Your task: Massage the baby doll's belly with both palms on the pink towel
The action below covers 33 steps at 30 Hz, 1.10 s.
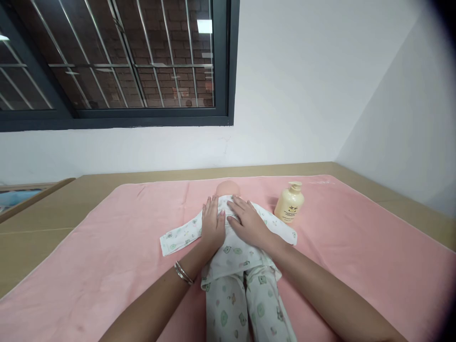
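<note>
A baby doll with a smooth, bald head [228, 188] lies along the middle of the pink mat, its face not visible. It wears a white patterned top [235, 256] with the sleeves spread to both sides, and matching trousers [228, 304]. My left hand [213, 222] rests on the left side of the doll's chest, fingers stretched out and pointing towards the head. On the right side of the chest lies my right hand [248, 222], palm down with fingers extended. Neither hand grips anything. Two silvery bangles [183, 273] circle my left wrist.
A pale yellow pump bottle [290, 204] stands on the mat just beyond the doll's right-hand sleeve. The pink mat [107, 247] covers most of a wooden surface [46, 232]. Behind it rise a white wall [285, 95] and a dark-framed window [224, 71] with metal bars.
</note>
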Tool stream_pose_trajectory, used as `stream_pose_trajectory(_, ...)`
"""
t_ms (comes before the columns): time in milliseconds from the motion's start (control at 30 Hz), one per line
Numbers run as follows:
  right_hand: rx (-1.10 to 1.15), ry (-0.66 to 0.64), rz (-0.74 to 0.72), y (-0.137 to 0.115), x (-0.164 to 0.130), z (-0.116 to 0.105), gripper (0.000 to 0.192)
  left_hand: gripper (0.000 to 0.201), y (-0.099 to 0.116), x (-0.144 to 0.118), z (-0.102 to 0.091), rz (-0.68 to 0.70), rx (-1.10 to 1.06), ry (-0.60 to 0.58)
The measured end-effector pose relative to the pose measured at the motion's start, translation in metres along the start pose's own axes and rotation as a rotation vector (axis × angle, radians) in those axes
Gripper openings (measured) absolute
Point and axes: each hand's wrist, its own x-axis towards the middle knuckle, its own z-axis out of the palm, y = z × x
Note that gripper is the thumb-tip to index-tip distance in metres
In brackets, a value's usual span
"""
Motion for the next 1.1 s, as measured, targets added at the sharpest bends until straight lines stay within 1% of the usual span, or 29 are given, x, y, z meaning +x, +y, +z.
stream_pose_trajectory(67, -0.017, 0.051, 0.016, -0.002, 0.001, -0.004, 0.05, 0.05, -0.001, 0.0, 0.0, -0.008, -0.011, 0.002)
stream_pose_trajectory(133, -0.046, 0.058, 0.034, -0.003, 0.001, -0.004, 0.05, 0.051, -0.001, 0.001, 0.0, -0.022, -0.025, 0.005)
stream_pose_trajectory(167, -0.059, 0.034, 0.041, -0.003, 0.002, -0.003, 0.049, 0.052, -0.001, 0.001, -0.001, -0.034, -0.029, 0.004)
stream_pose_trajectory(233, -0.078, -0.054, 0.047, -0.004, 0.002, -0.003, 0.049, 0.055, -0.001, 0.004, -0.002, -0.064, -0.026, -0.008)
stream_pose_trajectory(300, -0.075, -0.171, 0.02, -0.004, 0.001, -0.013, 0.051, 0.057, 0.002, 0.007, -0.004, -0.095, 0.014, -0.037)
stream_pose_trajectory(333, -0.068, -0.227, -0.005, -0.005, 0.0, -0.022, 0.053, 0.057, 0.004, 0.007, -0.005, -0.106, 0.054, -0.054)
stream_pose_trajectory(400, -0.043, -0.321, -0.071, -0.004, -0.004, -0.051, 0.055, 0.057, 0.014, 0.005, -0.006, -0.097, 0.161, -0.104)
stream_pose_trajectory(467, -0.009, -0.339, -0.103, -0.001, -0.011, -0.087, 0.057, 0.055, 0.028, -0.004, -0.007, -0.036, 0.272, -0.182)
stream_pose_trajectory(567, 0.072, -0.274, -0.034, 0.013, -0.027, -0.14, 0.059, 0.054, 0.059, -0.022, -0.01, 0.097, 0.346, -0.33)
stream_pose_trajectory(600, 0.096, -0.236, 0.004, 0.021, -0.031, -0.153, 0.059, 0.056, 0.07, -0.026, -0.012, 0.138, 0.323, -0.394)
stream_pose_trajectory(633, 0.105, -0.2, 0.057, 0.029, -0.035, -0.164, 0.06, 0.057, 0.081, -0.029, -0.014, 0.172, 0.259, -0.484)
stream_pose_trajectory(667, 0.104, -0.142, 0.114, 0.038, -0.037, -0.171, 0.061, 0.058, 0.092, -0.028, -0.015, 0.177, 0.157, -0.576)
stream_pose_trajectory(700, 0.09, -0.067, 0.176, 0.047, -0.037, -0.176, 0.061, 0.058, 0.103, -0.025, -0.015, 0.141, 0.025, -0.654)
stream_pose_trajectory(733, 0.065, 0.019, 0.244, 0.055, -0.036, -0.179, 0.062, 0.057, 0.114, -0.018, -0.014, 0.067, -0.128, -0.696)
stream_pose_trajectory(767, 0.038, 0.101, 0.311, 0.062, -0.034, -0.18, 0.062, 0.056, 0.124, -0.007, -0.011, -0.036, -0.294, -0.696)
stream_pose_trajectory(800, 0.011, 0.16, 0.372, 0.068, -0.032, -0.179, 0.063, 0.054, 0.134, 0.005, -0.006, -0.131, -0.472, -0.652)
stream_pose_trajectory(833, -0.008, 0.181, 0.422, 0.072, -0.029, -0.178, 0.063, 0.055, 0.143, 0.02, 0.0, -0.217, -0.668, -0.587)
stream_pose_trajectory(867, -0.016, 0.159, 0.458, 0.075, -0.026, -0.177, 0.061, 0.057, 0.151, 0.036, 0.008, -0.334, -0.869, -0.525)
stream_pose_trajectory(900, -0.015, 0.107, 0.479, 0.076, -0.024, -0.175, 0.058, 0.059, 0.159, 0.053, 0.016, -0.476, -1.055, -0.484)
stream_pose_trajectory(933, -0.009, 0.048, 0.485, 0.077, -0.023, -0.174, 0.056, 0.062, 0.165, 0.068, 0.023, -0.622, -1.209, -0.467)
stream_pose_trajectory(967, -0.004, -0.004, 0.483, 0.077, -0.023, -0.172, 0.054, 0.065, 0.17, 0.083, 0.031, -0.78, -1.315, -0.476)
stream_pose_trajectory(1000, 0.0, -0.041, 0.48, 0.077, -0.023, -0.171, 0.054, 0.067, 0.175, 0.096, 0.038, -0.906, -1.385, -0.487)
stream_pose_trajectory(1033, 0.003, -0.066, 0.482, 0.076, -0.023, -0.17, 0.055, 0.068, 0.178, 0.106, 0.044, -0.982, -1.432, -0.468)
stream_pose_trajectory(1100, 0.0, -0.105, 0.493, 0.073, -0.023, -0.169, 0.058, 0.068, 0.182, 0.12, 0.054, -1.046, -1.491, -0.418)
